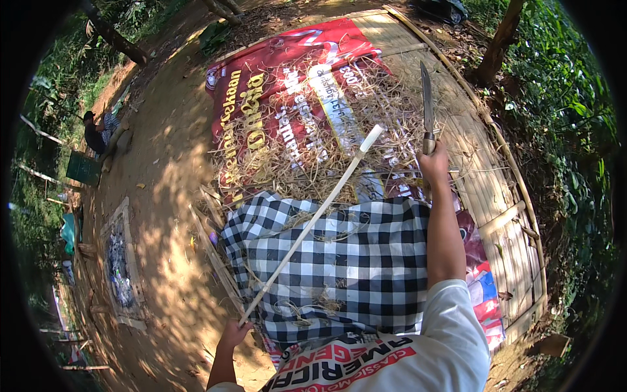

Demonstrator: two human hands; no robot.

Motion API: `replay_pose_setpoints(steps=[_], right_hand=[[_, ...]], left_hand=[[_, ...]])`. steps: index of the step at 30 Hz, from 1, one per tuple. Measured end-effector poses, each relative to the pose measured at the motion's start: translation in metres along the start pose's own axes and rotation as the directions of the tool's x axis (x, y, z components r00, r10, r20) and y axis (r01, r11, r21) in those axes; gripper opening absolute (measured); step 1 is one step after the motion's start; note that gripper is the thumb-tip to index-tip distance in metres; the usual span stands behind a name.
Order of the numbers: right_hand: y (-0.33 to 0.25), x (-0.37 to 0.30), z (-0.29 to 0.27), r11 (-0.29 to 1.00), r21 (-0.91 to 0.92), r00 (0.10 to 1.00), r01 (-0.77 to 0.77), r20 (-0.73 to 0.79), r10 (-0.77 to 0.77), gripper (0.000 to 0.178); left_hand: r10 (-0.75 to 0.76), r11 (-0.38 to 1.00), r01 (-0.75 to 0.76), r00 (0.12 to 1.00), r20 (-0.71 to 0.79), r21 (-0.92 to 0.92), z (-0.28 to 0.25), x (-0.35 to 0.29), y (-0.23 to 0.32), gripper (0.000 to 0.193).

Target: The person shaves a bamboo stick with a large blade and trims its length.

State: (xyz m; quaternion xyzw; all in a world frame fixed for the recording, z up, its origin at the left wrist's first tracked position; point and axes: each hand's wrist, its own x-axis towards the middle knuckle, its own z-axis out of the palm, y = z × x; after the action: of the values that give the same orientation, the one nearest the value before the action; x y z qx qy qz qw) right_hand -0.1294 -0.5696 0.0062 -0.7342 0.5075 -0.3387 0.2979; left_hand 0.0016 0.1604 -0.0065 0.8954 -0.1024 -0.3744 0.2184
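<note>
White T-shirt [450,326] with red and black print lies closest to my viewpoint, at the bottom edge. Directly beyond it: black-and-white checkered cloth [366,261], rumpled, a few curled shavings scattered on top.

Left hand [234,332]: low, at the left side of the cloth; fingers closed around the near end of a long, slender, pale stick [313,221]. Stick slants up and to the right across the cloth, its far end over the shavings. Far tip is whiter and thicker than the shaft.

Right hand [434,162]: farther out, arm extended along the right side of the cloth; closed around the handle of a long knife [428,98]. Blade points away from the wearer; knife and stick stand apart, the stick's tip to the left of the handle.

Underneath: red printed banner [356,39], largely strewn with dry, curly shavings [307,179], spread on a slatted bamboo platform [473,124]. Bare earth [166,196] to the left, dappled with shade. Farther off on that side, another person [95,136] near a dark green box [83,168]. Green foliage [568,130] borders the right.
</note>
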Motion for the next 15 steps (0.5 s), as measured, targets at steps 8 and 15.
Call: replay_pose_setpoints(steps=[8, 15], right_hand=[[0.003, -0.014, 0.011, 0.961, -0.275, 0.967, -0.034, 0.234, 0.101, 0.043], [0.017, -0.006, 0.018, 0.958, -0.231, 0.979, 0.169, 0.152, -0.136, 0.044]], left_hand=[[0.052, 0.996, -0.055, 0.997, -0.048, -0.07, 0.023, 0.005, 0.028, 0.051], [0.107, 0.989, -0.114, 0.991, -0.079, -0.091, 0.027, 0.005, 0.056, 0.052]])
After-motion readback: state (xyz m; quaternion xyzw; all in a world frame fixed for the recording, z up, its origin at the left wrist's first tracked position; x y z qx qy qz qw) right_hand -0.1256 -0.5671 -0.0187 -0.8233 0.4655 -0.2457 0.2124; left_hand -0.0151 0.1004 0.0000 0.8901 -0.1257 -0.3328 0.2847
